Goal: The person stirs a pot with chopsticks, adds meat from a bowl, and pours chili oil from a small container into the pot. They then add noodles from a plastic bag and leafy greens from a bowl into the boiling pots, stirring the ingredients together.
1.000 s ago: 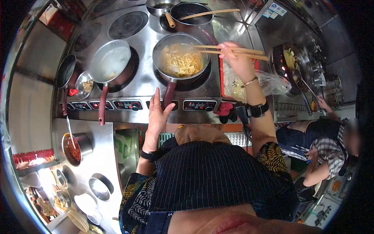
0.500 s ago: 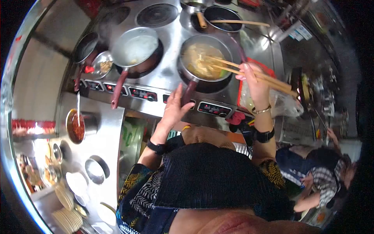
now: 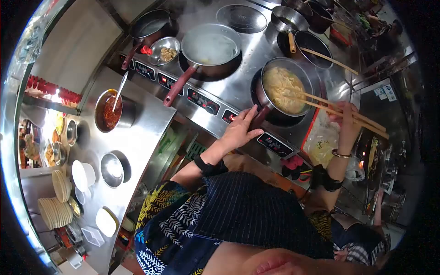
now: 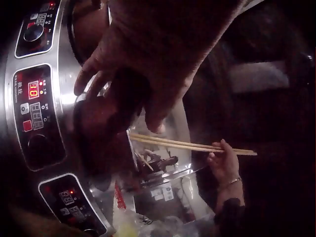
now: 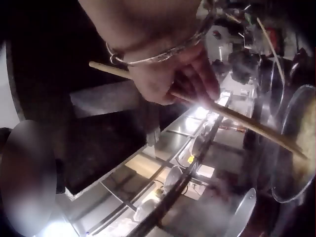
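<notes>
A pan [image 3: 300, 67] of noodles [image 3: 283, 81] in broth sits on the hob, its dark red handle [image 3: 261, 117] towards the person. My left hand [image 3: 236, 130] is at this handle, fingers straight and thumb spread apart. The left wrist view shows the left hand [image 4: 148, 54] from close up, dark, over the handle. My right hand [image 3: 347, 120] holds a pair of long wooden chopsticks [image 3: 369, 126] right of the pan, their tips in the noodles. In the right wrist view, the fingers curl round the chopsticks [image 5: 247, 122].
Left of the noodles, a steaming pan [image 3: 187, 43] of pale liquid stands beside a small metal bowl [image 3: 158, 46]. A pot [image 3: 127, 118] of red sauce with a spoon is on the left counter, near bowls and stacked plates [image 3: 55, 214]. Another person [image 3: 355, 240] is at right.
The head view has turned left, so the hob now appears further right and tilted. The chopsticks have gone from lying above the noodles down into them. My left hand stays by the handle.
</notes>
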`<state>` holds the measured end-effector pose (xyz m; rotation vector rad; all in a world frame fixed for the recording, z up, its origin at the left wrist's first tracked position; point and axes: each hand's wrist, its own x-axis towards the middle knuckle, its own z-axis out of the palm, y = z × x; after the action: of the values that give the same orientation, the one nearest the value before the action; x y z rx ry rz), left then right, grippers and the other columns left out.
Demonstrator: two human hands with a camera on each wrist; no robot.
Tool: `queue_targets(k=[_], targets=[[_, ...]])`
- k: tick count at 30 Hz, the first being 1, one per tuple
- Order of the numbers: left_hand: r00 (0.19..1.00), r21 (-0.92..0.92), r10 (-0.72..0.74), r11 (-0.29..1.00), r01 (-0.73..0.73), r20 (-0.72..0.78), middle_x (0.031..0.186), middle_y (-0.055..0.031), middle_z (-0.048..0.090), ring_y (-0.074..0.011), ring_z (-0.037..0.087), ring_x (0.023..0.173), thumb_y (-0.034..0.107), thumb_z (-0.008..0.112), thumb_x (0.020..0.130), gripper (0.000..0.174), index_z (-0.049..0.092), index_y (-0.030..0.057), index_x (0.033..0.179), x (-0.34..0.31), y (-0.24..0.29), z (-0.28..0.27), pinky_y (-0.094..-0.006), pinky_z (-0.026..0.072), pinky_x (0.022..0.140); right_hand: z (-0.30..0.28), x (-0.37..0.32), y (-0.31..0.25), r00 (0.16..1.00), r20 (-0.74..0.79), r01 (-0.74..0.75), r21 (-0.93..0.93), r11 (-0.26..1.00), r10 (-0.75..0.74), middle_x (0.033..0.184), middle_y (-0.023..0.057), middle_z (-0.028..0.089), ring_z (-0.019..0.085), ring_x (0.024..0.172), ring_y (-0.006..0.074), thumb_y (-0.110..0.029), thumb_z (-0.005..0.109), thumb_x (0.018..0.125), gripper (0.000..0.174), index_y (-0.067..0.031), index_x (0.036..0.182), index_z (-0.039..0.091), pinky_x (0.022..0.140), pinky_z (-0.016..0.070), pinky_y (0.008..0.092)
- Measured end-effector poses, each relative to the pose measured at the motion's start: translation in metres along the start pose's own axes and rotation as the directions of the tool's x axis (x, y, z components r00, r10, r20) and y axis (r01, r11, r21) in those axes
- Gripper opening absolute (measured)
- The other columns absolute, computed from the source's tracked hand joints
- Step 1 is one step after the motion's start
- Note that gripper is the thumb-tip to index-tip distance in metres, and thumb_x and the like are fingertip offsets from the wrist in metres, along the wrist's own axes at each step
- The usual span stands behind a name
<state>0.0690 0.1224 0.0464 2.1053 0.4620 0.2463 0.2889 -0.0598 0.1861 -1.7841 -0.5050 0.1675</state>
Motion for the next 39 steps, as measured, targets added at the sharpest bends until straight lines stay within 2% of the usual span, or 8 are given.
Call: queue_targets(k=[3, 9, 11, 19, 33, 35, 37, 39], targets=[[0.998, -0.016, 0.023, 1.000, -0.024, -0.050, 0.125, -0.0241, 0.037, -0.0381, 0.039, 0.114, 0.033, 0.062, 0.078, 0.074, 0.023, 0.0065, 0.135, -0.001, -0.006, -0.012, -0.0392, 0.0337, 0.096, 0.005, 0.006, -0.018, 0.989, 0.074, -0.119, -0.152, 0.981, 0.131, 0.075, 0.0069, 0.059, 0.058, 0.057, 0.0115, -0.021, 0.049, 0.089, 0.024, 0.0000, 0.088, 0.060, 0.049, 0.0458, 0.0196], [0.901, -0.168, -0.123, 0.984, 0.056, -0.415, 0.113, -0.0163, 0.050, -0.0299, 0.048, 0.105, 0.017, 0.061, 0.080, 0.048, 0.044, 0.0044, 0.123, -0.016, -0.032, -0.075, -0.0359, 0.0370, 0.091, 0.060, 0.027, -0.052, 0.987, 0.090, 0.118, 0.153, 0.981, -0.132, 0.084, 0.0104, 0.061, 0.061, 0.061, 0.0151, -0.024, 0.052, 0.087, 0.026, 0.0004, 0.093, 0.058, 0.055, 0.0505, 0.0228], [0.746, 0.144, 0.063, 0.989, 0.045, -0.663, 0.107, -0.0135, 0.053, -0.0282, 0.049, 0.102, 0.013, 0.060, 0.079, 0.041, 0.049, 0.0048, 0.117, -0.021, -0.055, -0.096, -0.0352, 0.0371, 0.090, 0.106, 0.040, -0.056, 0.968, 0.197, 0.118, 0.197, 0.973, -0.157, 0.086, 0.0102, 0.061, 0.063, 0.066, 0.0162, -0.026, 0.053, 0.086, 0.029, 0.0009, 0.097, 0.057, 0.060, 0.0516, 0.0234], [0.482, 0.267, 0.105, 0.921, 0.283, -0.870, 0.111, -0.0139, 0.049, -0.0291, 0.045, 0.105, 0.018, 0.055, 0.084, 0.035, 0.050, 0.0060, 0.116, -0.034, -0.111, -0.146, -0.0368, 0.0346, 0.091, 0.292, 0.066, 0.004, 0.647, 0.750, 0.035, 0.153, 0.988, -0.139, 0.080, 0.0020, 0.060, 0.058, 0.066, 0.0079, -0.021, 0.055, 0.086, 0.020, -0.0039, 0.094, 0.059, 0.059, 0.0479, 0.0198], [0.489, 0.146, -0.027, 0.938, 0.314, -0.872, 0.111, -0.0151, 0.049, -0.0307, 0.045, 0.104, 0.014, 0.055, 0.083, 0.035, 0.049, 0.0055, 0.117, -0.056, -0.115, -0.126, -0.0380, 0.0354, 0.090, 0.259, 0.098, -0.001, 0.858, 0.380, 0.372, 0.002, 0.928, -0.344, 0.081, 0.0104, 0.059, 0.058, 0.070, 0.0184, -0.019, 0.050, 0.085, 0.021, -0.0011, 0.090, 0.059, 0.066, 0.0457, 0.0286], [0.509, 0.161, -0.013, 0.942, 0.296, -0.861, 0.112, -0.0153, 0.049, -0.0308, 0.045, 0.104, 0.014, 0.055, 0.084, 0.035, 0.049, 0.0053, 0.117, -0.056, -0.112, -0.125, -0.0381, 0.0352, 0.090, 0.267, 0.088, 0.018, 0.707, 0.490, 0.652, -0.174, 0.738, -0.509, 0.079, 0.0093, 0.058, 0.056, 0.068, 0.0165, -0.018, 0.050, 0.084, 0.019, -0.0026, 0.084, 0.059, 0.064, 0.0446, 0.0285], [0.509, 0.148, -0.019, 0.947, 0.286, -0.860, 0.112, -0.0157, 0.049, -0.0306, 0.045, 0.105, 0.014, 0.055, 0.084, 0.036, 0.048, 0.0052, 0.118, -0.051, -0.109, -0.124, -0.0385, 0.0351, 0.090, 0.275, 0.073, 0.028, 0.383, 0.692, 0.754, 0.149, 0.640, -0.612, 0.076, 0.0094, 0.057, 0.055, 0.068, 0.0169, -0.016, 0.051, 0.082, 0.013, -0.0046, 0.080, 0.057, 0.062, 0.0436, 0.0286], [0.546, 0.242, 0.072, 0.939, 0.246, -0.835, 0.114, -0.0135, 0.051, -0.0260, 0.049, 0.101, 0.013, 0.054, 0.085, 0.034, 0.050, 0.0024, 0.117, -0.042, -0.117, -0.126, -0.0340, 0.0373, 0.088, 0.293, 0.061, 0.043, 0.384, 0.859, 0.640, 0.016, 0.769, -0.337, 0.085, 0.0087, 0.055, 0.054, 0.079, 0.0223, -0.015, 0.054, 0.079, 0.013, -0.0089, 0.089, 0.059, 0.067, 0.0440, 0.0327]])
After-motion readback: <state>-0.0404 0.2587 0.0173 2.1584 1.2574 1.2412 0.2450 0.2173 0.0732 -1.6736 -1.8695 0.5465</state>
